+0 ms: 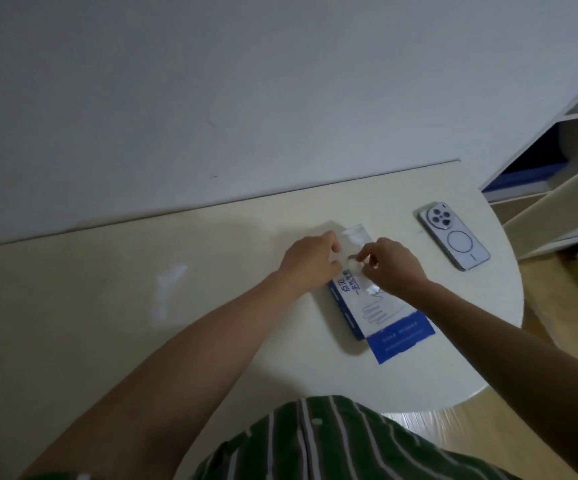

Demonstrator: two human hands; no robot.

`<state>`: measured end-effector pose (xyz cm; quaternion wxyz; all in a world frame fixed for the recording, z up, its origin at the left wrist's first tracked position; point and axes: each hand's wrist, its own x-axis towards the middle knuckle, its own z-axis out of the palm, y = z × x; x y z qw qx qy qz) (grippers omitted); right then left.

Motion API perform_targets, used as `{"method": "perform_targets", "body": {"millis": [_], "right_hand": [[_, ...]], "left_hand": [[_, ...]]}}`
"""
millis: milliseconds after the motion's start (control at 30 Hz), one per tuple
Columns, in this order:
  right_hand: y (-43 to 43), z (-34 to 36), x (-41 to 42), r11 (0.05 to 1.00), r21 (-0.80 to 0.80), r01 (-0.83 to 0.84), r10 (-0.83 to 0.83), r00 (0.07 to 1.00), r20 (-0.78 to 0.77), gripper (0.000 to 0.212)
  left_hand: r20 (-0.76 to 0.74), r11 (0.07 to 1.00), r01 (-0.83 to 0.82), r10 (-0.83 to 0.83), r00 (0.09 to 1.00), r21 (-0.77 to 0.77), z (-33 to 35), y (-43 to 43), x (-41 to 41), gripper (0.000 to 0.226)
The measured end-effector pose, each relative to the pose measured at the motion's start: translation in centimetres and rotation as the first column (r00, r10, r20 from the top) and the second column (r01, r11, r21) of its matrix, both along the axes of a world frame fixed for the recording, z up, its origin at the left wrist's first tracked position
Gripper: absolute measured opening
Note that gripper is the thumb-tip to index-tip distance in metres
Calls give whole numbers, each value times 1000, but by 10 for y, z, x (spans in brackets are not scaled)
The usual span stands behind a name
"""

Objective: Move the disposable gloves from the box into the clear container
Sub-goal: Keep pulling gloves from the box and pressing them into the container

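A green striped shirt (332, 441) fills the bottom of the view, pressed against the near edge of the cream tabletop (107, 323). Both bare forearms reach from it toward the tabletop's rounded right end. There the glove box (374, 306), blue and white, lies flat with its long side running from near edge to far edge. A blue flap (401, 337) is folded open at its near end.

Just past the box's far end, close to the wall edge, stands the clear container (355, 237). The left hand (310, 258) has its fingers curled around the container's left side. The right hand (394, 265) pinches a thin, pale disposable glove (351, 263) between thumb and forefinger at the box's far end (it is too filmy to make out in full).

A smartphone (453, 235) lies face down near the far right edge, well apart from the hands.
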<state>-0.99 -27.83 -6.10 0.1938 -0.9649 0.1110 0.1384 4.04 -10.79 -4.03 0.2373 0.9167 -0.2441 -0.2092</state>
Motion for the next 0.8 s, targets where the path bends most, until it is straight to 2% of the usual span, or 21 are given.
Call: {"method": "perform_targets", "body": {"millis": [133, 233, 367, 633, 733, 800], "right_hand": [[-7, -15, -12, 1000, 5, -15, 15, 1000, -7, 30], [-8, -21, -14, 1000, -3, -5, 6, 999, 33, 24], [-12, -26, -14, 1000, 9, -28, 27, 994, 106, 14], [-32, -18, -9, 944, 329, -32, -95, 926, 364, 3], [-35, -3, -7, 836, 548, 30, -263, 898, 352, 3], [-36, 12, -3, 623, 774, 112, -473, 842, 259, 8]], "left_hand": [[-110, 991, 80, -68, 992, 110, -24, -27, -5, 53], [-90, 989, 54, -42, 995, 137, -35, -39, -7, 65], [-74, 979, 57, -44, 996, 194, -44, -45, -4, 67], [-71, 974, 61, -47, 996, 216, -47, -49, -2, 71], [-87, 975, 52, -34, 996, 215, -49, -48, -2, 77], [-92, 975, 44, -25, 995, 219, -50, -47, -2, 83]]}}
